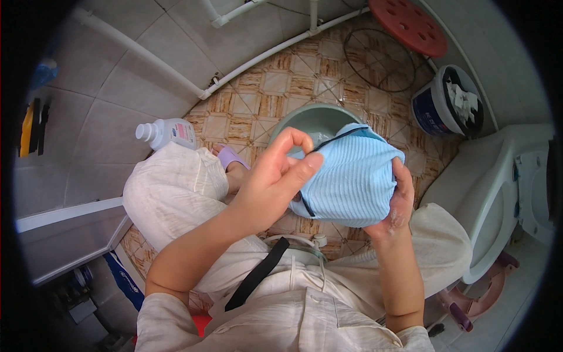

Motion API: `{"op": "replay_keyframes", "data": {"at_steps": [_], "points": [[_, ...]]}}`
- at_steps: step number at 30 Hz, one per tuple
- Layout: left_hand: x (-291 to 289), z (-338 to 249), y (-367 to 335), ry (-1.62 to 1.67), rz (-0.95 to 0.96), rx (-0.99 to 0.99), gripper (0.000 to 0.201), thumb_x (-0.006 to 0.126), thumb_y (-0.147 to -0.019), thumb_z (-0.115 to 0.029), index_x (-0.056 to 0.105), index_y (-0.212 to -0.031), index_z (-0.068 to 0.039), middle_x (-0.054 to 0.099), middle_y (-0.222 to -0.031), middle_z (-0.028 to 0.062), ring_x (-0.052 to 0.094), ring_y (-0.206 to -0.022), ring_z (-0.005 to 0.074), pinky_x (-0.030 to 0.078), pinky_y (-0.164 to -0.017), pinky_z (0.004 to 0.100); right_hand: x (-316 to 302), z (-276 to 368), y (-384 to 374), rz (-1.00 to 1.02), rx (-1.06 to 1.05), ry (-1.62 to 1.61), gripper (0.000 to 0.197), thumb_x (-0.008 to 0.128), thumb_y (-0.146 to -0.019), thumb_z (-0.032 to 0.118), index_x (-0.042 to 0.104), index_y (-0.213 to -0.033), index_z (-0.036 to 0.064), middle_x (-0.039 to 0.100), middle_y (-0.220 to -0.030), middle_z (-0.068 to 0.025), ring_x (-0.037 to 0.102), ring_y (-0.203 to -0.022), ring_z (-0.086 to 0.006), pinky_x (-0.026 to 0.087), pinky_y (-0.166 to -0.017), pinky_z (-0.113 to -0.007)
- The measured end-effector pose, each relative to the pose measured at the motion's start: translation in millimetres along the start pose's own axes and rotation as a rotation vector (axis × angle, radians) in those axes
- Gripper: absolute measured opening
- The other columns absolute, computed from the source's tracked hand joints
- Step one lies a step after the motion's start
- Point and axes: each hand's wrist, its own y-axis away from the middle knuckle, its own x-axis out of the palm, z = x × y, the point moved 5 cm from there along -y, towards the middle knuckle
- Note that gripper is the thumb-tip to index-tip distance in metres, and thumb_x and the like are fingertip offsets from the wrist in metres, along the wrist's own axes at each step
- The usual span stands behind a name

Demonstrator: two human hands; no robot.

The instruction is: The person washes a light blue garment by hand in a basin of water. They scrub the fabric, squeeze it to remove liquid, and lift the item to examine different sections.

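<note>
A light blue ribbed cloth item with black edging (355,176) is held up in front of me, over the near side of a grey-green basin (287,121). Its exact kind is unclear. My left hand (275,176) pinches the dark-trimmed edge at its upper left between thumb and forefinger. At the right side, my right hand (399,205) grips the cloth from behind and below, its wrist wet with some suds. Part of the basin is hidden by the cloth; a little water shows inside.
To the left stands a white detergent bottle (168,134) by my knee. At the far right are a bucket with crumpled paper (431,111) and a red perforated stool top (407,26). A white toilet (487,217) stands on the right; white pipes (252,66) run along the wall.
</note>
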Motion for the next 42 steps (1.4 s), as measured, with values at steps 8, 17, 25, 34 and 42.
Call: {"op": "replay_keyframes", "data": {"at_steps": [8,17,25,34,42], "points": [[0,29,-24,-0.379,0.173,-0.026,0.051,0.059,-0.084,-0.035,0.048,-0.111,0.007,0.048,-0.111,0.0111,0.049,-0.091,0.0145,0.043,-0.078,0.0265,3,-11,1,0.08,0.151,-0.016,0.045,0.048,-0.084,0.031,0.047,-0.117,-0.0001,0.056,-0.111,-0.0128,0.056,-0.098,-0.0253,0.042,-0.089,-0.037],[3,13,-7,-0.017,-0.059,-0.104,0.036,0.048,-0.091,-0.028,0.053,-0.108,0.004,0.058,-0.1,0.0042,0.051,-0.091,0.0088,0.041,-0.081,0.0245,-11,15,-27,-0.09,0.079,0.519,0.033,0.061,-0.079,0.029,0.06,-0.093,-0.0006,0.062,-0.084,-0.0063,0.058,-0.074,-0.0138,0.045,-0.069,-0.026],[-7,22,-3,0.064,-0.305,-0.107,0.04,0.043,-0.092,-0.03,0.051,-0.107,0.006,0.057,-0.103,0.0106,0.053,-0.091,0.0144,0.041,-0.082,0.0267,-27,16,-55,-0.22,-0.377,1.564,0.05,0.057,-0.078,0.046,0.062,-0.07,-0.0034,0.055,-0.055,-0.0115,0.053,-0.053,-0.0202,0.041,-0.055,-0.032],[-17,26,-5,-0.007,-0.379,-0.011,0.04,0.041,-0.093,-0.029,0.052,-0.108,0.006,0.057,-0.106,0.0127,0.055,-0.095,0.0189,0.042,-0.084,0.0299,-36,-24,-64,-0.082,-0.067,0.707,0.044,0.056,-0.082,0.043,0.061,-0.086,-0.0001,0.058,-0.078,-0.002,0.051,-0.068,-0.0085,0.042,-0.059,-0.023],[-12,59,-7,0.241,-0.523,-0.207,0.032,0.044,-0.091,-0.032,0.054,-0.102,-0.004,0.059,-0.091,0.0037,0.057,-0.081,0.0148,0.045,-0.075,0.0292,29,-65,-5,-0.18,-0.95,1.25,0.023,0.068,-0.072,0.024,0.057,-0.08,0.0063,0.058,-0.066,-0.0151,0.057,-0.06,-0.0326,0.045,-0.059,-0.035]]}}
